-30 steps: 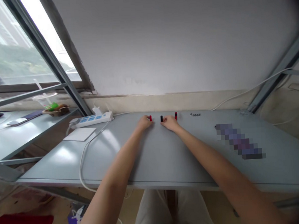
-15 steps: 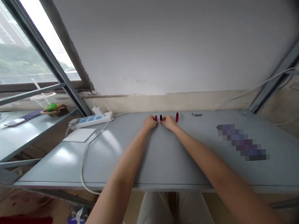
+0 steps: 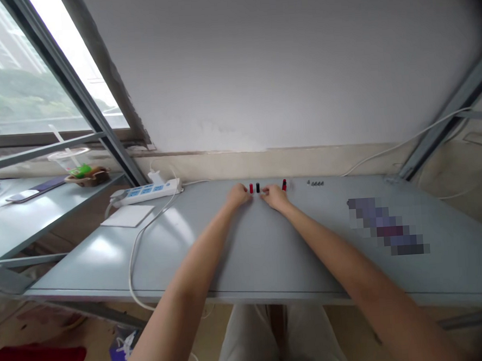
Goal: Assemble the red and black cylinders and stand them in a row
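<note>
Two small upright cylinders, a red one [image 3: 251,188] and a black one [image 3: 258,187], stand side by side near the back of the grey desk [image 3: 253,250], with a narrow gap between them. Just left of the red cylinder is my left hand [image 3: 237,196], its thumb and fingers apart. My right hand [image 3: 276,197] sits to the right of the black cylinder, fingers parted around nothing that I can see. Behind the right hand, red-and-black small pieces [image 3: 284,185] show partly; the wrist hides some of them.
Several tiny metallic pieces [image 3: 316,183] lie in a row at the back right. A pixelated long item [image 3: 386,227] rests on the right. To the left are a white power strip [image 3: 154,190], a white flat square [image 3: 126,216] and a looping white cable [image 3: 135,258].
Both hands have drawn slightly away from the cylinders, the left leftward and the right rightward. The black cylinder now stands free of my right fingers. The view has shifted a little.
</note>
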Tool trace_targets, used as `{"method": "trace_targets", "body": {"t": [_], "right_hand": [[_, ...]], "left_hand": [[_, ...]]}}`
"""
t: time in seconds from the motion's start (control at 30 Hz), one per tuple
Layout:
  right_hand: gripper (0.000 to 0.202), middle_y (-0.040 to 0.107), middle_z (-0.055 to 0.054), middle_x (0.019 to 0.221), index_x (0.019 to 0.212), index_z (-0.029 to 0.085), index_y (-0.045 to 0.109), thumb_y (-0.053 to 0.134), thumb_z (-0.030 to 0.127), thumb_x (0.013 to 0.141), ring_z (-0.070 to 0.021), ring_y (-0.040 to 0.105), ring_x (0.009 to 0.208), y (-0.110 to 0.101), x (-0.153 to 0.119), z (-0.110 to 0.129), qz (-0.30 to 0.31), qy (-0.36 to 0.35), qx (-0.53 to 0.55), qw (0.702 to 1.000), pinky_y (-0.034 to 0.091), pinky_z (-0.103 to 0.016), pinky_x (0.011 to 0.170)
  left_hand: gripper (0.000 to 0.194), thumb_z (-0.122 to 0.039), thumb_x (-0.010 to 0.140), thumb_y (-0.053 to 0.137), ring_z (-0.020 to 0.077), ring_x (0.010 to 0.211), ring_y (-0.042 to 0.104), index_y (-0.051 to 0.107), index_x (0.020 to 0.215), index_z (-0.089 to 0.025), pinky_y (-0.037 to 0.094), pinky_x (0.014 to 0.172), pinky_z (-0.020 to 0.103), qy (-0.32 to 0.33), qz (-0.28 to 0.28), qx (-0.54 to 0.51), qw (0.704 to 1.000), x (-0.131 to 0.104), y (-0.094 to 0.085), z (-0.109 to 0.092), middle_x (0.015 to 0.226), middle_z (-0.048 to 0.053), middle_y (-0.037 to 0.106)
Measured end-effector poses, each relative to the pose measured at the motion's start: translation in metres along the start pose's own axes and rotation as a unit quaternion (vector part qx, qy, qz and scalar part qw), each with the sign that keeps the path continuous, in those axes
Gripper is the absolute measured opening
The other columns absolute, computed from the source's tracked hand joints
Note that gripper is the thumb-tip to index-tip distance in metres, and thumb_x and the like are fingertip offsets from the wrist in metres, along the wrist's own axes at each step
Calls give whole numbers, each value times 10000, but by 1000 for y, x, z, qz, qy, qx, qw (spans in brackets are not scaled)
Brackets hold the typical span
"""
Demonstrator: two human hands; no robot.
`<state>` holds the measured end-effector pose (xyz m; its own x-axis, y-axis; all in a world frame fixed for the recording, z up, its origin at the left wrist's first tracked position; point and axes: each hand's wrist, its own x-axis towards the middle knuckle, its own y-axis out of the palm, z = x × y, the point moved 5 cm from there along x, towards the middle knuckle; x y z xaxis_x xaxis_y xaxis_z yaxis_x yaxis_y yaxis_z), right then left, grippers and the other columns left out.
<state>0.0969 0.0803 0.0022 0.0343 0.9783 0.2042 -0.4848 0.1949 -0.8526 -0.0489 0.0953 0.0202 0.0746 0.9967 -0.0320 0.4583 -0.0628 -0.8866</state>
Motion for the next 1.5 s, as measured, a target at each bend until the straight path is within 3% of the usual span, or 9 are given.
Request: {"method": "trace_targets", "body": {"t": [0.07,0.17,0.23,0.33,0.5,0.63,0.93,1.27,1.5], "right_hand": [[235,665,-85,967,973,177,661,603,269,765,-195,599,912,-16,-12,-6,-16,-21,0,1000,430,-289,792],[186,675,-77,906,926,185,673,587,248,774,-188,611,844,-39,-32,-21,-9,-45,9,999,441,-283,749],[174,678,-75,878,904,189,679,576,249,778,-201,612,836,-51,-44,-35,-14,-42,-8,999,441,-296,750],[200,672,-95,929,926,188,682,536,241,800,-222,607,885,-62,-55,-55,-38,-25,-49,998,436,-324,792],[291,618,-132,1112,1048,158,657,556,246,790,-256,544,1061,-59,-61,-73,-29,-25,-96,995,392,-362,912],[357,575,-120,1206,1138,166,617,531,284,812,-255,507,1128,-50,-58,-79,-10,-35,-80,996,371,-375,951],[386,501,-130,1303,1211,191,572,460,320,865,-245,453,1201,-35,-52,-85,-7,-43,-67,997,337,-390,992],[403,470,-113,1333,1231,235,545,397,389,890,-288,400,1220,-33,-53,-77,6,-25,-94,995,291,-484,991],[374,496,-124,1284,1185,230,568,418,377,877,-297,410,1184,-35,-56,-70,2,-33,-97,995,315,-471,954]], "left_hand": [[310,-264,647,685,225,921,597,636,935,-158,423,755,262,1,-8,40,999,-6,-9,0,983,114,665],[186,-252,668,660,241,893,608,668,824,-153,431,759,280,70,27,46,996,-19,-13,-15,927,126,673],[119,-186,685,620,213,881,608,679,788,-181,427,782,260,157,75,16,985,-30,-5,-34,903,88,681],[304,-91,680,567,215,926,595,669,950,-187,418,838,269,225,124,-14,966,-44,16,-62,924,80,679],[572,-96,755,486,261,1100,512,406,1320,-145,368,928,344,265,10,36,963,-53,40,-95,1181,160,568],[633,-136,793,452,267,1118,484,261,1397,-131,371,918,363,262,-32,82,961,-52,53,-105,1199,182,529],[309,-121,838,367,254,1054,510,598,1045,-133,366,909,363,231,-85,48,968,-32,53,-104,1056,160,597],[137,-193,755,582,165,822,594,649,868,-156,439,796,285,151,-99,-166,969,-34,34,-69,887,84,673],[145,-203,752,592,132,738,592,651,864,-132,471,733,267,121,-105,-286,945,-45,41,-47,821,72,671]]}}
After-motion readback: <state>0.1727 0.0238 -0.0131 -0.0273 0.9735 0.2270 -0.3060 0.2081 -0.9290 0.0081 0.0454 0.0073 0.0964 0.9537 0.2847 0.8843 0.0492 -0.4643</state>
